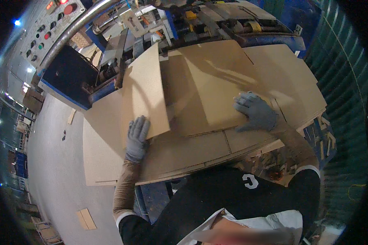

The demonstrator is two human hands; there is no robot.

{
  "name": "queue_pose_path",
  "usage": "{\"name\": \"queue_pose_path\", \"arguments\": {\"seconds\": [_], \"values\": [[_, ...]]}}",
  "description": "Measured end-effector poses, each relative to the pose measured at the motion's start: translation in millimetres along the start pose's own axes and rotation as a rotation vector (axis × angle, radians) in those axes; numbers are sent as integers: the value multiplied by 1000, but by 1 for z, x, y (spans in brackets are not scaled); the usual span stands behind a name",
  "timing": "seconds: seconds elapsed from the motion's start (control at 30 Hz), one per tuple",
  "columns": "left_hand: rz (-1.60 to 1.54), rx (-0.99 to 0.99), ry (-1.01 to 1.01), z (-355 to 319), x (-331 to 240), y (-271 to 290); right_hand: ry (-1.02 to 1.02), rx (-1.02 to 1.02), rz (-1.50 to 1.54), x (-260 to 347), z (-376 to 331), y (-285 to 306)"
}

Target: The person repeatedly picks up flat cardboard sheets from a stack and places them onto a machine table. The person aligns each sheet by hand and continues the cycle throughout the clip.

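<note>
A flat brown cardboard sheet (216, 85) lies in front of me, its far edge at the machine. At its left a cardboard flap (145, 98) stands raised and tilted, casting a shadow over the sheet. My left hand (138, 136), in a grey glove, rests against the near left part of the flap with its fingers stretched out; its thumb is hard to make out. My right hand (255, 112), also gloved in grey, lies spread on the right near part of the sheet. Beneath is a stack of wider slotted cardboard sheets (184, 155).
The machine (216, 24) with rollers and blue parts spans the far side. A control panel (49, 30) with buttons stands at far left. Green corrugated sheeting (335, 73) rises on the right. Cardboard scraps (270, 163) lie below the stack; another piece (86, 219) is on the floor.
</note>
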State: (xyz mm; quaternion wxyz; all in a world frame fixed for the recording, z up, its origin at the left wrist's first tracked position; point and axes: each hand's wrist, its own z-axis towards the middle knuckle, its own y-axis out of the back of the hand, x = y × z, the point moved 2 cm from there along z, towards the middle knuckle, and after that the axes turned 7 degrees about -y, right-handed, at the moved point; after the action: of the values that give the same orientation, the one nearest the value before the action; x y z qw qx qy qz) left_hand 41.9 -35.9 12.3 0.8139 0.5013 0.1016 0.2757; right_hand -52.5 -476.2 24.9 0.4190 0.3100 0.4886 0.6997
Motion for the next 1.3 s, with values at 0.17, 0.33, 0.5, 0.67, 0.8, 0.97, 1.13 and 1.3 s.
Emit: {"name": "queue_pose_path", "arguments": {"seconds": [0.17,0.33,0.5,0.67,0.8,0.97,1.13,1.3], "values": [[5,-159,12,5,31,-11,20,-40,-103,-23,14,-19],[126,-139,91,69,54,-40,-261,-38,-75,-89,64,-54],[-321,-335,806,102,69,-70,-574,-447,-410,-87,108,-75],[182,-271,937,-25,70,-48,-665,99,-210,-105,4,-10],[341,-339,1590,-169,50,11,-1487,-804,-193,-113,-158,25],[430,-383,1761,-189,21,37,-1184,-1014,483,-160,-214,-14],[-149,-1048,1671,-174,3,88,-1160,-1507,782,-179,-201,-27],[-524,-1451,871,-145,-4,152,-1323,-965,1,-152,-211,-11]]}}
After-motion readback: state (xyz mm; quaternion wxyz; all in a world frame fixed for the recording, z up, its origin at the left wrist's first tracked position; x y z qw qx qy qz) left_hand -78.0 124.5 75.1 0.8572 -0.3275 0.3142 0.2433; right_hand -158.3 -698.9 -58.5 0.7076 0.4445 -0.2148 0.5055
